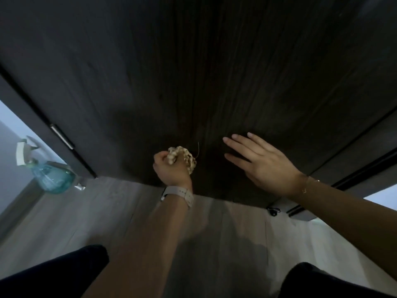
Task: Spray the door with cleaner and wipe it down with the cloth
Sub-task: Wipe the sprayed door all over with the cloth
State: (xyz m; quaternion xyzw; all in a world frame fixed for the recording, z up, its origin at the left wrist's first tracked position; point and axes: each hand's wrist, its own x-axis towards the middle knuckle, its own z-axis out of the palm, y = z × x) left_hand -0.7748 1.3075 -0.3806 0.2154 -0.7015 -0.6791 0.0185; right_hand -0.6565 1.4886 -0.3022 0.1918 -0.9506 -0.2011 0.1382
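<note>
We see a dark wood-grain door filling the upper view, its grain running up and away from us, its bottom edge meeting the grey plank floor just below our hands. Along the door's left edge sits a metal hinge, with dark frame beside it and pale wall beyond; on the right a dark frame strip runs diagonally, and a small black doorstop sits on the floor near that lower corner. Our left hand, a pale watch strap on its wrist, has its fingers curled tight around the bunched cream cloth, which sits low against the door, a loose thread standing up from it. Our right hand lies just right of it, fingers straight and slightly spread, flat toward the door; a thin bracelet circles the wrist. The spray bottle, blue-green with a white trigger head, stands on the floor at left, well apart from the hands, its long axis upright; we can read no label on it. Our dark-clad knees frame the bare floor between.
</note>
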